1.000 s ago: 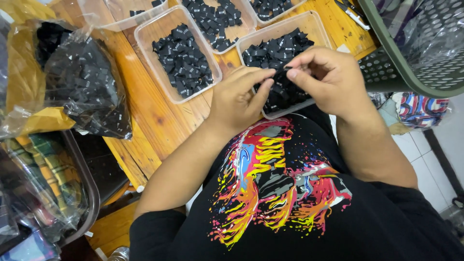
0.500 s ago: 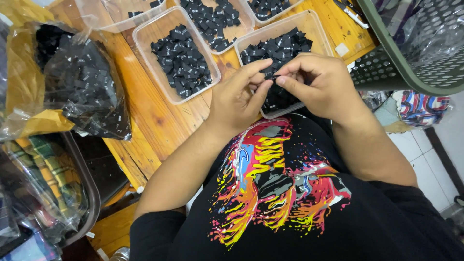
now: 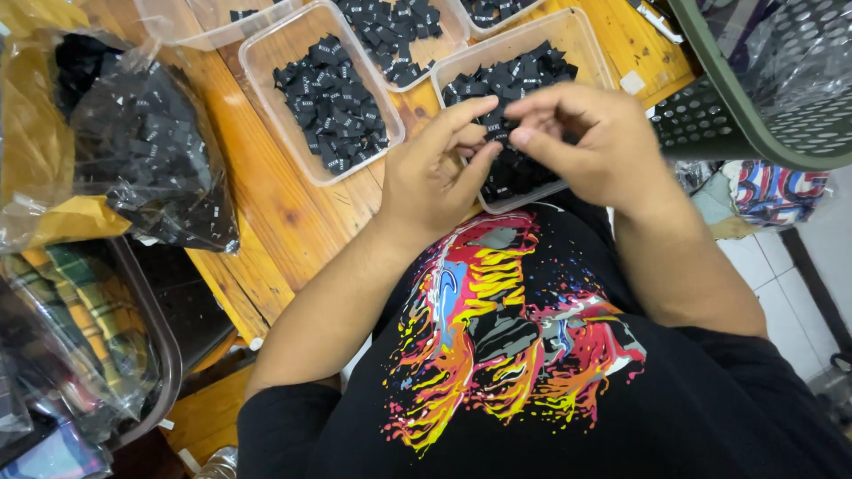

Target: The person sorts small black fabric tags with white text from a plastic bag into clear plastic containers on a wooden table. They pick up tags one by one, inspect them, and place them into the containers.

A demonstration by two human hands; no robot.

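1. Black fabric label (image 3: 493,135) sits pinched between our two hands, just above the near clear tub (image 3: 596,53) at twelve o'clock from our chest.
2. Our left hand (image 3: 435,177) is narrowed, thumb and forefinger closed on the label's left end; our right hand (image 3: 586,146) is likewise narrowed, fingertips gripping the other end.
3. To do this well, we judge it best to keep the pinch light and near the label's edges, so the small piece stays flat and can be read or folded without slipping back into the heap.
4. Working low over the near tub seems wise: a dropped label would land among its own kind.
5. At eleven o'clock lies a second tub (image 3: 266,66) of similar black labels, with two more tubs beyond it at the top edge.
6. At nine o'clock a clear plastic bag (image 3: 146,160) bulges with more labels on the wooden table (image 3: 266,222).
7. At two o'clock a green perforated basket (image 3: 710,115) crowds the right hand's elbow room; the tub rims sit close together, so a stray label could fall into the wrong one.
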